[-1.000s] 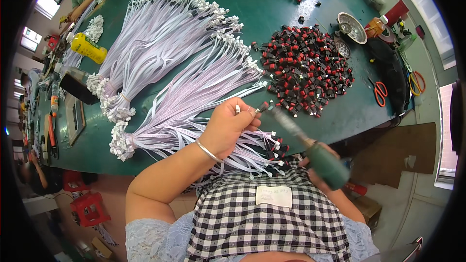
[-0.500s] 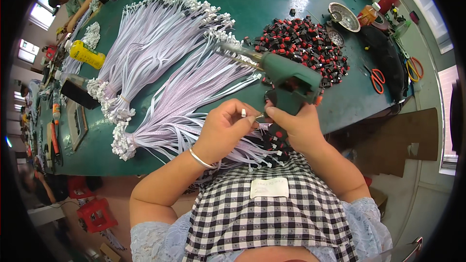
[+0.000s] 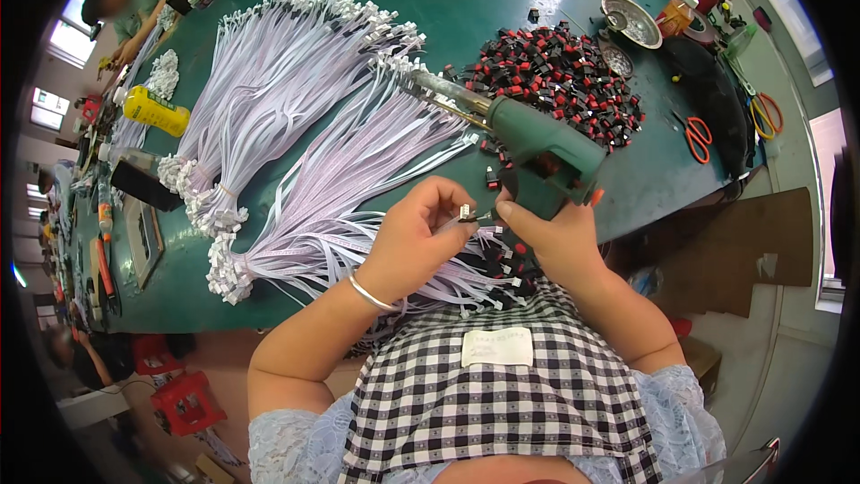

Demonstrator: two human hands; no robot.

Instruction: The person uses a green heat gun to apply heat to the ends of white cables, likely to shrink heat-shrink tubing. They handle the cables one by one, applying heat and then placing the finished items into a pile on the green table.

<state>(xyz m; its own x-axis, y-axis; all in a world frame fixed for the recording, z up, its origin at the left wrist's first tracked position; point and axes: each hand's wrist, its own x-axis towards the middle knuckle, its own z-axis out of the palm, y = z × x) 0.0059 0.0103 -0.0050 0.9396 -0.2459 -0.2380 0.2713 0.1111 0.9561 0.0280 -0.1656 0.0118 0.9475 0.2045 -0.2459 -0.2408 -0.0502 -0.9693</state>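
My left hand (image 3: 417,229), wearing a silver bangle, pinches a small white connector plug (image 3: 465,212) on a short dark lead. The lead reaches toward the thumb of my right hand (image 3: 560,233), which is closed at the lower end of a green heat gun's handle. The heat gun (image 3: 548,139) points its long metal nozzle (image 3: 448,94) toward the upper left, over the cables. My right fingers are mostly hidden, so their grip cannot be made out. Beside my left hand lies a fanned bundle of white flat cables (image 3: 331,179) with white plugs.
A larger cable bundle (image 3: 278,72) lies farther left. Beyond the gun is a heap of black-and-red connectors (image 3: 560,72). Orange-handled scissors (image 3: 698,139), a metal bowl (image 3: 632,20) and a black bag (image 3: 712,99) stand right. A yellow bottle (image 3: 156,110) is left; another person (image 3: 134,4) sits far left.
Both hands stay close together. The white plug has shifted slightly right and turned, showing more of its dark lead. The heat gun appears slightly farther right in the view.
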